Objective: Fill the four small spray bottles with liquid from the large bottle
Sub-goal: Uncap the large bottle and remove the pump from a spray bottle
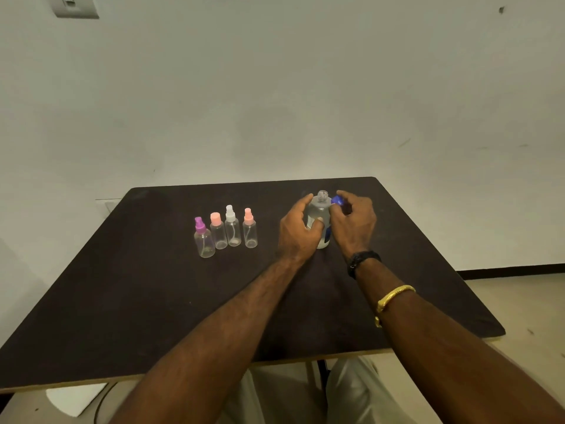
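Note:
The large clear bottle (319, 209) stands upright on the dark table (153, 301), its threaded neck bare. My left hand (298, 231) grips its body from the left. Just right of the neck, my right hand (354, 223) pinches the blue cap (337, 200), which is off the bottle. To the left stands a row of small clear spray bottles: one with a purple top (203, 238), one with a pink cap (218, 231), one with a white top (232, 228) and one with a pink spray top (250, 229). All look empty and closed.
The table's back edge meets a pale wall (275, 87). The near table edge runs above my lap. A white sheet (76, 396) lies on the floor at lower left. Beyond the table's right side is bare floor.

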A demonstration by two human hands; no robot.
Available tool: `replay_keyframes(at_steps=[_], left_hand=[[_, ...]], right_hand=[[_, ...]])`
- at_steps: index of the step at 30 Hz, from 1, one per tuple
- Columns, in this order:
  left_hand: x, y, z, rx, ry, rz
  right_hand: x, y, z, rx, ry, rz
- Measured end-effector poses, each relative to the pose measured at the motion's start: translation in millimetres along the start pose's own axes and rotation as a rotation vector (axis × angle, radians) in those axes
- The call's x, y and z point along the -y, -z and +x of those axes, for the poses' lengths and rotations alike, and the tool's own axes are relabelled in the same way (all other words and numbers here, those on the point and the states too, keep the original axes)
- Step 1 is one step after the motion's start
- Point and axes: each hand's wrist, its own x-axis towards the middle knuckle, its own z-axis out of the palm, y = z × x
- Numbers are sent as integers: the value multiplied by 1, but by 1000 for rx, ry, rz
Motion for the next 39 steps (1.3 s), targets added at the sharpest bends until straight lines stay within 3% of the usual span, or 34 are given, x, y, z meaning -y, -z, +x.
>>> replay_keyframes(at_steps=[9, 17, 26, 31, 39], left_hand=[[20, -13, -32, -40, 108, -6], [31, -20, -48, 78, 217, -21], [37, -25, -59, 123, 266, -36], [36, -25, -57, 51, 237, -48], [29, -7, -51, -171, 148, -101]], right_hand=[[-35, 8, -32, 95, -50, -128], [-58, 9, -43, 240, -114, -299], [-63, 5, -47, 272, -158, -291], [-53, 7, -48, 225, -49, -392], [-26, -5, -52, 144, 167, -90]])
